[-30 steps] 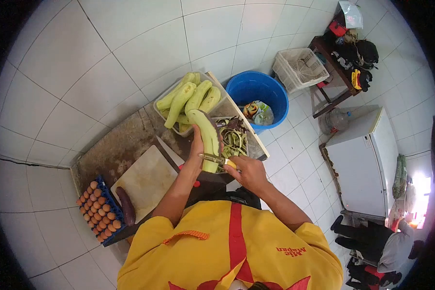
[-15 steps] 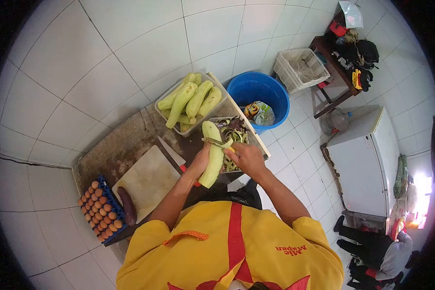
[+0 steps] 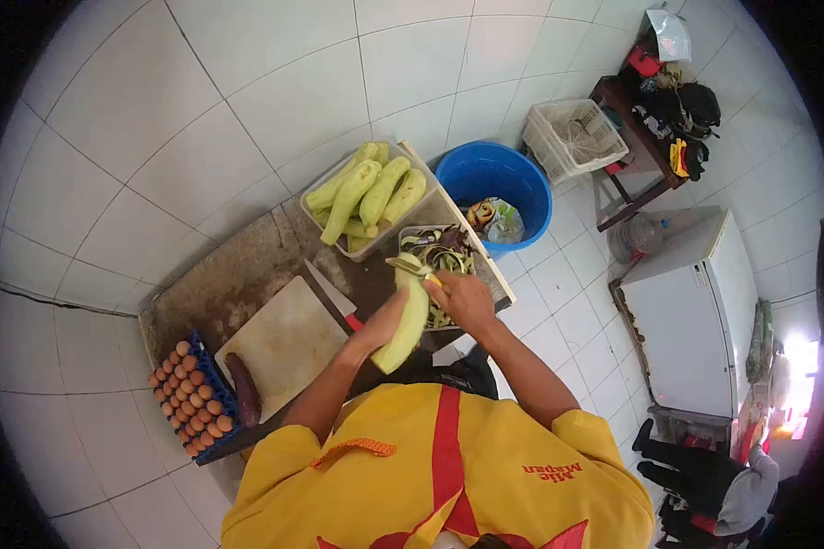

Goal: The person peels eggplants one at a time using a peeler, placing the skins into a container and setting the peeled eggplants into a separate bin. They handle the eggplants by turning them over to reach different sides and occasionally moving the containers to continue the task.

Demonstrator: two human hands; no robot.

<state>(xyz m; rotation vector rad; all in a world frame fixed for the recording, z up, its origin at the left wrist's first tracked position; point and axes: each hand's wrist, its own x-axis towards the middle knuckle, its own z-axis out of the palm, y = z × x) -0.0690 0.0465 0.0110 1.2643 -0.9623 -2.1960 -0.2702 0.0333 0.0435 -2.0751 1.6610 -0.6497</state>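
Left hand [image 3: 382,326] gripping peeled vegetable [image 3: 412,318] low, long axis pointing away; right hand [image 3: 462,300] clamped on peeler [image 3: 408,265] at far tip

**Occlusions and limits of view**

The peeler [image 3: 406,265] handle was buried in the closed right hand [image 3: 464,299], and its blade was too small to make out. The pale gourd [image 3: 410,316] covered the gripping left hand's [image 3: 382,327] palm. The knife [image 3: 325,285] handle end ran under that wrist. The person [image 3: 705,476] at lower right was cut off by the dark rim.

Eggs [image 3: 190,395], cutting board [image 3: 284,343], blue bucket [image 3: 485,172]
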